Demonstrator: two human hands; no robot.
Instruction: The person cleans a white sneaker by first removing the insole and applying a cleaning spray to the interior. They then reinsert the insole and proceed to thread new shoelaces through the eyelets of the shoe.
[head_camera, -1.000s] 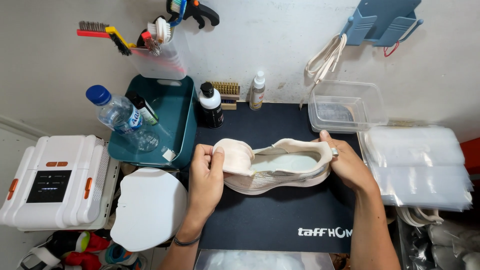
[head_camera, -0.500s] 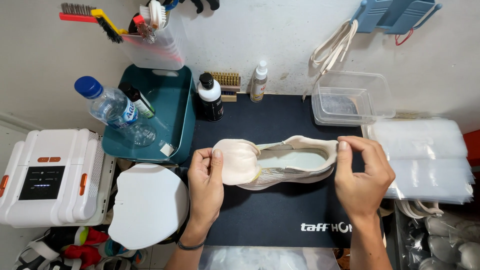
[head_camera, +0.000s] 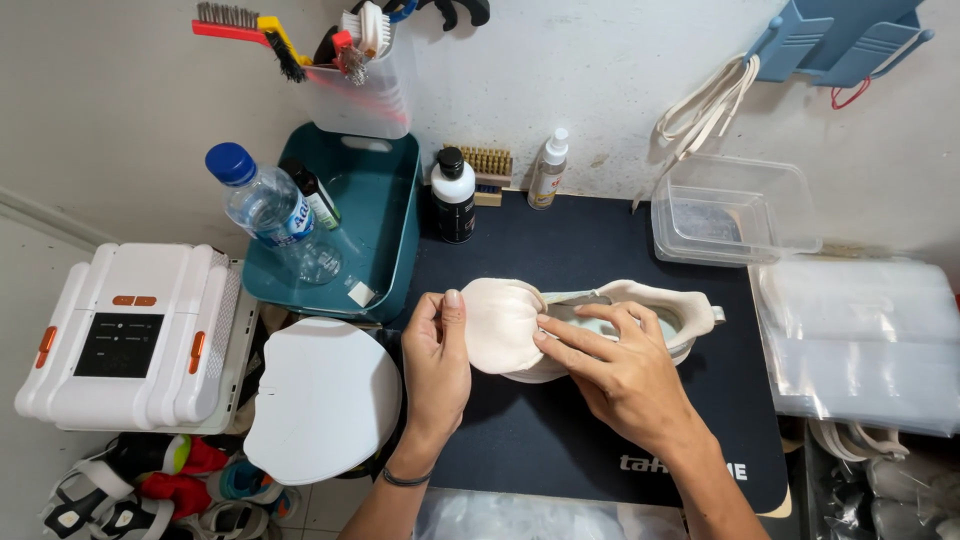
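The left hand (head_camera: 437, 352) pinches the shoe (head_camera: 590, 325) at its toe. The shoe's long axis runs left-right across the worktop (head_camera: 560, 440). The right hand (head_camera: 625, 375) lies over its middle, fingers spread, gripping nothing.

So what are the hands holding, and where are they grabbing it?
A cream shoe on the dark mat. The left hand grips its toe end; the right hand reaches across its middle, fingers at the opening.

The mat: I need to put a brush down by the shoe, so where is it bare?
The mat is bare behind the shoe, between the black bottle and the clear tub. Another bare strip lies between the left hand and right hand. The teal tray side is crowded.
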